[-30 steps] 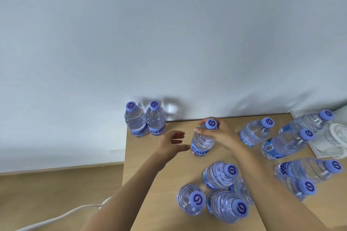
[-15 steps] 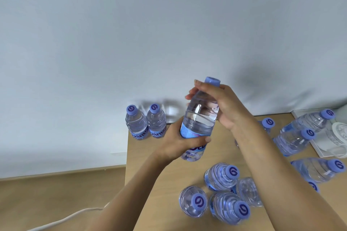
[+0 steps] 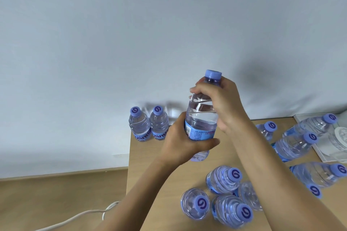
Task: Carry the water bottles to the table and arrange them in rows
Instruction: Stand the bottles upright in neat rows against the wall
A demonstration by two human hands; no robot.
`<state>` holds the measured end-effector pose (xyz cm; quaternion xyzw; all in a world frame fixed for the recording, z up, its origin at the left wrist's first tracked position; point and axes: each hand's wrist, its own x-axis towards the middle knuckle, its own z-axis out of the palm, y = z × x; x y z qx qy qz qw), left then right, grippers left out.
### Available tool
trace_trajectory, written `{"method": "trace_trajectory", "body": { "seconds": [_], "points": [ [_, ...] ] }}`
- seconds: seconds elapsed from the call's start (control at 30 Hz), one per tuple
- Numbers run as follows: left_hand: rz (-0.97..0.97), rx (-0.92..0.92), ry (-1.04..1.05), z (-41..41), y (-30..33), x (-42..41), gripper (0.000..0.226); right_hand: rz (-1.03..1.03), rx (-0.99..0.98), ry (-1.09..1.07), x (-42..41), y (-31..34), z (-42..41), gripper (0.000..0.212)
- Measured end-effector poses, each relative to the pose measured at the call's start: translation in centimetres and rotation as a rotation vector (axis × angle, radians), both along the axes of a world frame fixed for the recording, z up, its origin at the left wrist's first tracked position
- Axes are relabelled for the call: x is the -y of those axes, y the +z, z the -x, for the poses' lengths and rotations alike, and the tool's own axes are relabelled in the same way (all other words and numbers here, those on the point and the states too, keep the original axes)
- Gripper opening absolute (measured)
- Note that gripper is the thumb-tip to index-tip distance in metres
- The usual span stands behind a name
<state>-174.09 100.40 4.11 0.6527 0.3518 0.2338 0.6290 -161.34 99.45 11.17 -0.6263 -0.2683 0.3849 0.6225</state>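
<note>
I hold one clear water bottle [image 3: 201,116] with a blue cap and blue label upright in the air above the wooden table [image 3: 150,170]. My left hand [image 3: 180,142] grips its lower body around the label. My right hand [image 3: 219,101] grips its neck and shoulder just under the cap. Two bottles [image 3: 148,125] stand side by side at the table's far left corner against the wall. A cluster of several upright bottles [image 3: 221,193] stands near me on the table. Several more bottles [image 3: 300,142] stand at the right.
A white tray-like object [image 3: 336,142] lies at the table's far right edge. A white cable [image 3: 78,215] runs over the wooden floor [image 3: 56,193] left of the table. A plain pale wall [image 3: 131,33] rises directly behind the table.
The bottle stood on the table with my right hand on its cap; both hands have since lifted it up and hold it a little higher than half a second ago.
</note>
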Motion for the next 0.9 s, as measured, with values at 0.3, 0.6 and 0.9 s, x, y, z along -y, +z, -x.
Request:
{"method": "trace_trajectory", "body": {
  "seconds": [0.3,0.6,0.9],
  "points": [
    [0.282,0.166,-0.239,1.8,1.8,-1.1,0.059,-0.122,-0.252,0.248,0.1,0.9,-1.5,0.008],
    [0.21,0.175,0.007,1.2,1.8,-0.2,0.049,-0.052,0.249,0.05,0.8,1.1,0.9,0.027],
    [0.37,0.293,-0.174,2.3,2.8,-0.3,0.046,-0.102,-0.177,0.153,0.0,2.3,0.6,0.016]
  ]
}}
